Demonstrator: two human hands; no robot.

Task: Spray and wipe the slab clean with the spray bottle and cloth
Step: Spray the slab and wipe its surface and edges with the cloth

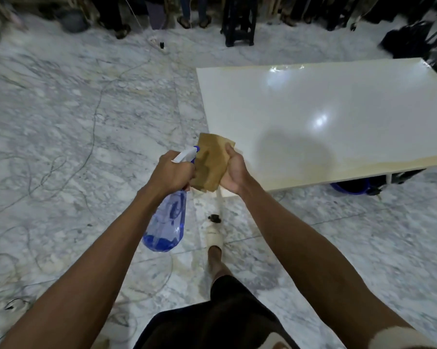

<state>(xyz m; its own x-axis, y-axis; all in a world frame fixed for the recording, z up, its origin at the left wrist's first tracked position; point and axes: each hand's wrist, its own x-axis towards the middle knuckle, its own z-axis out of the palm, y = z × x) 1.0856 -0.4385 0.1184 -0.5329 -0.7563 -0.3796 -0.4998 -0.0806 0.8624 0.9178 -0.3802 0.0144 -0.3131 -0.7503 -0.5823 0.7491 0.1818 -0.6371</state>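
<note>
The left grip is clenched round the neck of one translucent blue plastic spray bottle with a white trigger head; the bottle hangs tilted below the fist, its base toward the person, its blue nozzle tip pointing up and away toward the cloth. The right grip grasps one tan-brown square cloth, thumb along the cloth's right edge, the fingers hidden behind it, so the cloth stands spread between the two hands. The nozzle sits just beside the cloth's left edge, and the left knuckles touch or nearly touch its lower left part; which, the view does not settle. Both hands are held in the air over the near left corner of one glossy white rectangular slab, which lies flat on a low bench to the right, above the grey-veined marble floor. The cloth overlaps that corner in view but hangs clear of the slab's surface.
</note>
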